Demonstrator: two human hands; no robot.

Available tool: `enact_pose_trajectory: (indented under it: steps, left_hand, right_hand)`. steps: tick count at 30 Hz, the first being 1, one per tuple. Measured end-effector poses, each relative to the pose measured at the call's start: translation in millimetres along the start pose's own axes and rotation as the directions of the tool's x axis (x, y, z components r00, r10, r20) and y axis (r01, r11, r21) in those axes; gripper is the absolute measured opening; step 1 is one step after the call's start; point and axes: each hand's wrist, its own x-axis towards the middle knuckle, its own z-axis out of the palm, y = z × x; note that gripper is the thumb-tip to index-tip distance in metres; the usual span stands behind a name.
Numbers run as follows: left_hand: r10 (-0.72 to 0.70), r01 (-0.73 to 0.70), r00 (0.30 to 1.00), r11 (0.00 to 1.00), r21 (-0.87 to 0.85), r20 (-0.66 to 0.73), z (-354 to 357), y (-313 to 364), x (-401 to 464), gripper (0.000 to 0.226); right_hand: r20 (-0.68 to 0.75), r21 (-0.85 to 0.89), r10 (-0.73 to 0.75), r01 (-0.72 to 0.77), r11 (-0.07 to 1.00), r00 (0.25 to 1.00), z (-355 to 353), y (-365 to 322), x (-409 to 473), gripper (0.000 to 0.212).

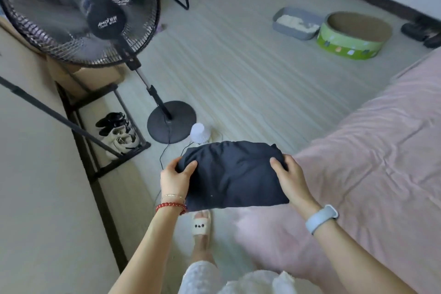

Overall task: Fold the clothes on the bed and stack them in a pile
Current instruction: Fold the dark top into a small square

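Where the head view looks down, a folded dark garment (232, 175) is held in the air above the floor (238, 67), just beside the edge of the pink bed (372, 155). Its long axis runs left to right between the hands, slightly tilted, with the flat face turned upward. The fabric is navy, roughly rectangular and softly creased. The left end is gripped by the left hand (175, 178), thumb on top; the right end is gripped likewise by the right hand (290, 178). A standing fan (78, 12) is noted at upper left.
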Motion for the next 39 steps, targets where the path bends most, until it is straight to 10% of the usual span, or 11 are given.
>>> enact_pose_trajectory:
  steps: [12,26,39]
  left_hand:
    - [0.229,-0.338,0.880,0.918,0.210,0.417,109,148,194,0.031]
    - [0.306,-0.736,0.282,0.677,0.000,0.909,541,385,146,0.034]
    - [0.395,-0.858,-0.202,0.370,-0.357,0.896,894,524,-19,0.029]
  right_hand:
    - [-0.390,0.243,0.146,-0.052,0.969,0.909,10,-61,122,0.010]
    - [-0.818,0.435,0.352,0.091,0.896,0.454,-283,-76,263,0.011]
    - [-0.788,0.593,0.598,0.442,0.673,0.146,-526,-90,346,0.014]
